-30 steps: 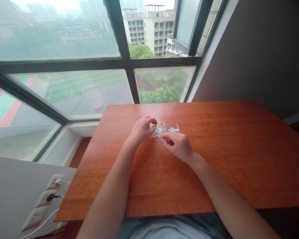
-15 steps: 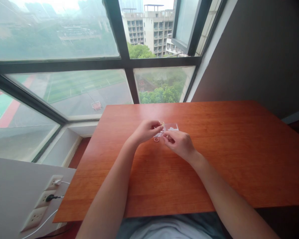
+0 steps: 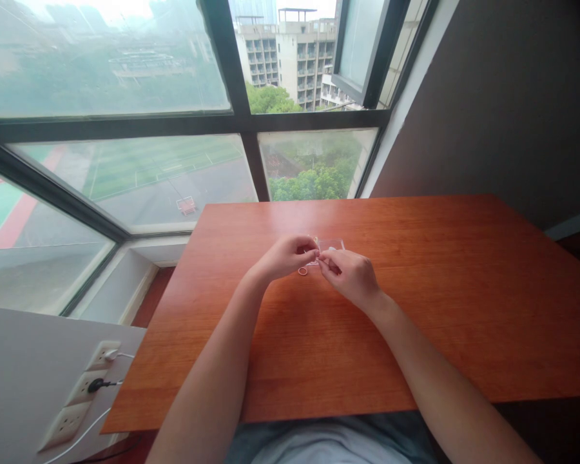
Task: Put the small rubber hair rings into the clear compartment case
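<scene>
Both my hands meet over a small clear plastic box (image 3: 337, 244) near the far middle of the tabletop. The fingertips of my left hand (image 3: 292, 254) are pinched together at the box's left side. My right hand (image 3: 350, 274) pinches too, its thumb and forefinger touching or nearly touching the left fingertips. Whatever lies in either pinch is too small or too covered to name. A small pale ring-shaped band (image 3: 303, 271) lies on the wood just in front of the box. Small pale pieces inside the box are partly hidden by my fingers.
The reddish-brown wooden table (image 3: 439, 309) stretches under both arms. Large windows (image 3: 314, 164) rise behind its far edge. Wall sockets (image 3: 84, 386) with plugs and a white cable sit low on the left, beside the table's left edge.
My two hands have come closer together, so the fingertips now meet over the box. The left hand has shifted slightly right; the ring-shaped band stays put.
</scene>
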Demonstrator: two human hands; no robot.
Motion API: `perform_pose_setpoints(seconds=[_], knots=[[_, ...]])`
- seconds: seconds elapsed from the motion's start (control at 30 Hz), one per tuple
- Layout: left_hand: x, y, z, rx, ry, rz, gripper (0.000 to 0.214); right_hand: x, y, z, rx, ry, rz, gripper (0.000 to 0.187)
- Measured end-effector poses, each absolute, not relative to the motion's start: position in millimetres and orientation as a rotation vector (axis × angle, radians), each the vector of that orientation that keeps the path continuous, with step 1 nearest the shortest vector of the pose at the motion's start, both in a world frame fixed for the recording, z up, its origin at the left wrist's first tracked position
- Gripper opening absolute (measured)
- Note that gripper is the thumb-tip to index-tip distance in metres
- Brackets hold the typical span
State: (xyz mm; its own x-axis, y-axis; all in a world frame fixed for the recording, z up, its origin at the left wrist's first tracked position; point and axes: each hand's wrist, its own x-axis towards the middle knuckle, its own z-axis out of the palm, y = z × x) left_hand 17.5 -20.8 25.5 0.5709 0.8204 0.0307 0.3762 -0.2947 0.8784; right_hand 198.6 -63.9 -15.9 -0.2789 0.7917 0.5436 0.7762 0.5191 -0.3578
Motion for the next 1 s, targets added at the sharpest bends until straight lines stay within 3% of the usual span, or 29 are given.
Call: perform_pose_setpoints(seconds=[0.33,1.0], knots=[[19,-12,18,2.304,1.300,0.860,0.012,198,-65,-13,-1.295,-2.110,0.111,0.015],[13,-12,12,2.399,1.351,0.698,0.013,191,-67,-17,-1.428,-2.278,0.189,0.018]])
